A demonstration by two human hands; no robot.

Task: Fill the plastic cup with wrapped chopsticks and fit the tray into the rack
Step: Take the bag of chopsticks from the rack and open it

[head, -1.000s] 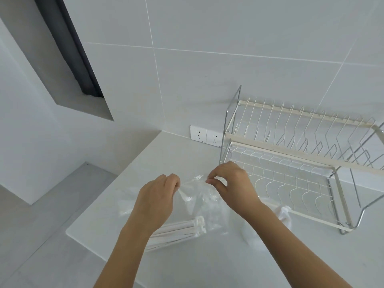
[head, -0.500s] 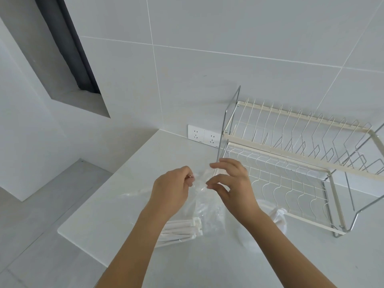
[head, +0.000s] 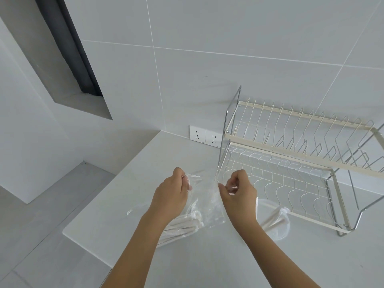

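A clear plastic bag (head: 204, 206) stands on the white counter (head: 207, 256) with a bundle of white wrapped chopsticks (head: 182, 224) lying in its lower part. My left hand (head: 171, 196) pinches the bag's left top edge. My right hand (head: 239, 193) pinches the right top edge, and the mouth is stretched between them. A clear plastic cup (head: 274, 222) lies on its side just right of my right wrist, partly hidden by it. The two-tier wire dish rack (head: 291, 163) stands to the right against the wall. No tray is in sight.
A double wall socket (head: 204, 136) sits low on the tiled wall left of the rack. The counter's left edge (head: 87, 206) drops to a grey floor. A recessed niche with a dark strip (head: 79, 80) is in the wall at upper left.
Both hands have moved apart, pulling the bag's mouth wider. The view has shifted a little, so the rack sits lower and closer.
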